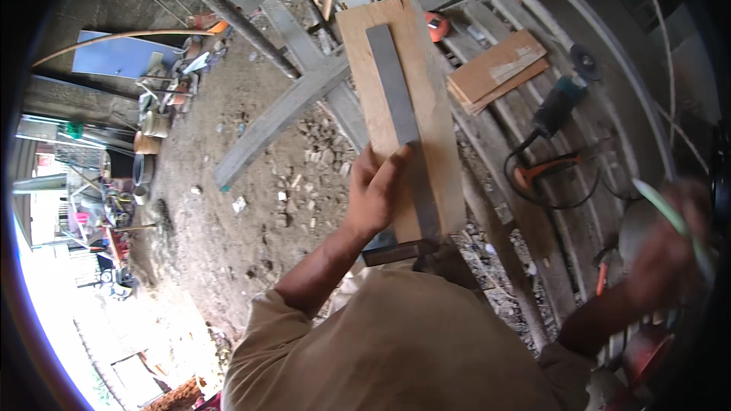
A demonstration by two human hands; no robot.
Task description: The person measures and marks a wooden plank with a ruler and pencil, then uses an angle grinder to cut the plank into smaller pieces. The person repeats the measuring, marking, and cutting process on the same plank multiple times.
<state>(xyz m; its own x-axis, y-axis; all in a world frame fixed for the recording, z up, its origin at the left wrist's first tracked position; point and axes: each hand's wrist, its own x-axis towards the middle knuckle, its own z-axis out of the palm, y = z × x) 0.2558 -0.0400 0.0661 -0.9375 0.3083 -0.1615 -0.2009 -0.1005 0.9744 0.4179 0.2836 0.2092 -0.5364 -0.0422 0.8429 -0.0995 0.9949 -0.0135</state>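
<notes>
My left hand (381, 190) grips a light wooden board (442, 129) by its left edge, the thumb pressing on a try square. The square's long dark blade (392, 80) lies along the board's face, and its brown stock (400, 252) sits across the near end, close to my body. Off to the right, my right hand (674, 259) is raised and smeared by motion. It is closed around a thin pale green stick, perhaps a pencil (659, 205), whose tip points up and left.
A slatted wooden bench (548, 259) on the right bears an angle grinder (560, 106) with its cord, brown board pieces (499, 72), an orange-handled tool (548, 169) and an orange tape measure (436, 27). Grey timber (282, 122) stands beyond the rubble-strewn dirt floor (228, 221).
</notes>
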